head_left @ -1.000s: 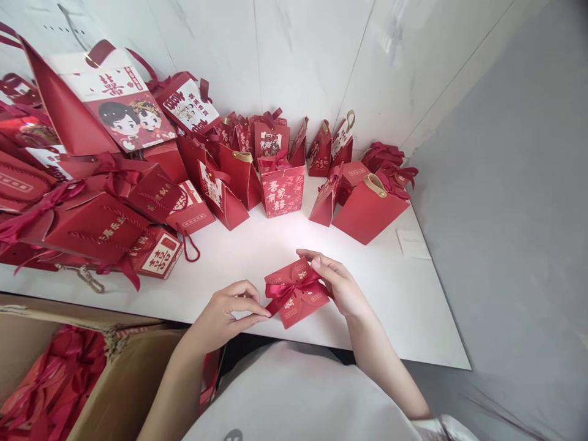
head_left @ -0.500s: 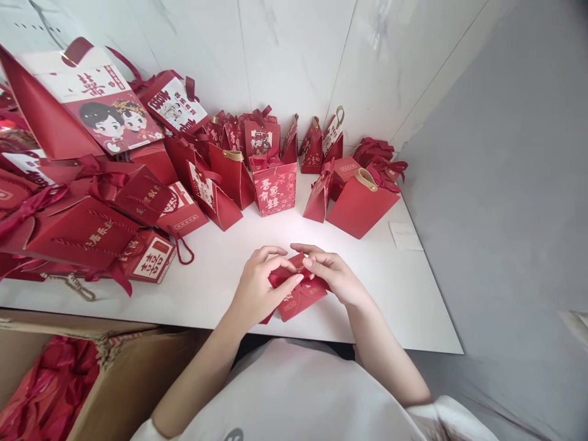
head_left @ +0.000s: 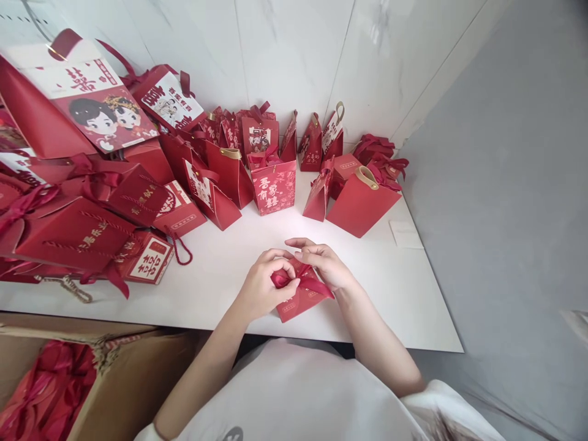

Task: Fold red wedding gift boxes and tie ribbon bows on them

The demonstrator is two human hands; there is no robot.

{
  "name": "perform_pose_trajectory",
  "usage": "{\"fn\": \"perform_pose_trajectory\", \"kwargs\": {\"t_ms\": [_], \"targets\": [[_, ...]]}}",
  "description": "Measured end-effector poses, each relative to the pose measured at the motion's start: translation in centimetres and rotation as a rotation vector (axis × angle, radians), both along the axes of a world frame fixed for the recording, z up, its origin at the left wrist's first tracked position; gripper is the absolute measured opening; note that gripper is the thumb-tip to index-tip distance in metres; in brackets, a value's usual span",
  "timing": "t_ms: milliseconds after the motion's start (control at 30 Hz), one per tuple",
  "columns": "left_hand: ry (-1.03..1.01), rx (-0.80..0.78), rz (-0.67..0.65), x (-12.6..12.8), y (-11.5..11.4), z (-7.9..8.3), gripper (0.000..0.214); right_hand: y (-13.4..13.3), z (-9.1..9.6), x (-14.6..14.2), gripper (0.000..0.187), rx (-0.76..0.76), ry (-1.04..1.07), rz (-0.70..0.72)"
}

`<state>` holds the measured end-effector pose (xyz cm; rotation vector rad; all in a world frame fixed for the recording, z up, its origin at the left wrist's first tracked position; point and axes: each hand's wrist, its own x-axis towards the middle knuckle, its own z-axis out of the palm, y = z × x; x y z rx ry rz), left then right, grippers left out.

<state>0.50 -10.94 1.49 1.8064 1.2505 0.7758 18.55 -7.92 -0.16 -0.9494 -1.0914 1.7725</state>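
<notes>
A small red gift box [head_left: 294, 307] with gold print rests on the white table near its front edge. Across its top runs a dark red ribbon [head_left: 316, 285], with one end trailing to the right. My left hand [head_left: 271, 283] pinches the ribbon between thumb and forefinger at the box's left side, where a loop shows. Over the back of the box is my right hand [head_left: 324, 263], its thumb and fingers bent close together at the ribbon. What its fingertips hold is partly hidden.
Red gift boxes and bags [head_left: 110, 226] are piled at the left. Several more, including a floral box [head_left: 275, 188] and a plain red bag [head_left: 362, 205], stand along the back. A cardboard carton [head_left: 133, 373] of red boxes sits below left. A white card [head_left: 406, 235] lies right.
The ribbon is now drawn across the box top, with a loop at my left hand and an end hanging right. My right hand has shifted slightly back and left.
</notes>
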Motion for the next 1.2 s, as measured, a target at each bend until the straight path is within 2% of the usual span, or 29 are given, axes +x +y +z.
{"fn": "perform_pose_trajectory", "kwargs": {"t_ms": [100,167,333,433,500,600,700,833,900,1000,1200], "targets": [[0.011,-0.004,-0.027,-0.1,0.2,-0.1,0.004,-0.1,-0.5,-0.3,0.028,-0.019,0.059,-0.053],[0.008,0.014,-0.046,-0.1,0.7,-0.1,0.004,-0.1,-0.7,-0.4,0.029,0.02,0.037,-0.105],[0.0,0.132,-0.041,-0.7,4.1,0.9,0.009,1.3,0.3,0.8,0.03,0.109,-0.109,-0.143],[-0.067,0.07,0.015,-1.4,6.0,1.5,0.022,2.4,1.4,1.8,0.035,0.124,-0.193,-0.138],[-0.132,0.033,0.117,-2.0,6.5,1.7,0.025,2.8,1.7,2.4,0.037,0.154,-0.216,-0.135],[-0.114,-0.016,0.252,-2.4,6.3,1.5,0.031,2.9,1.4,3.0,0.038,0.183,-0.215,-0.141],[0.005,-0.077,0.292,-2.3,5.7,1.2,0.041,2.7,0.3,3.5,0.035,0.197,-0.229,-0.235],[0.075,-0.058,0.303,-1.7,5.6,0.9,0.052,2.2,-0.7,3.6,0.054,0.287,-0.393,-0.303],[0.024,-0.07,0.285,-1.4,5.8,0.7,0.052,1.8,-0.6,3.1,0.062,0.314,-0.444,-0.275],[-0.1,-0.073,0.246,-1.0,6.0,0.3,0.049,1.2,0.0,2.3,0.06,0.279,-0.432,-0.23],[-0.278,0.068,0.261,-0.7,5.8,-1.4,0.046,1.3,0.1,2.2,0.054,0.174,-0.331,-0.203]]}}
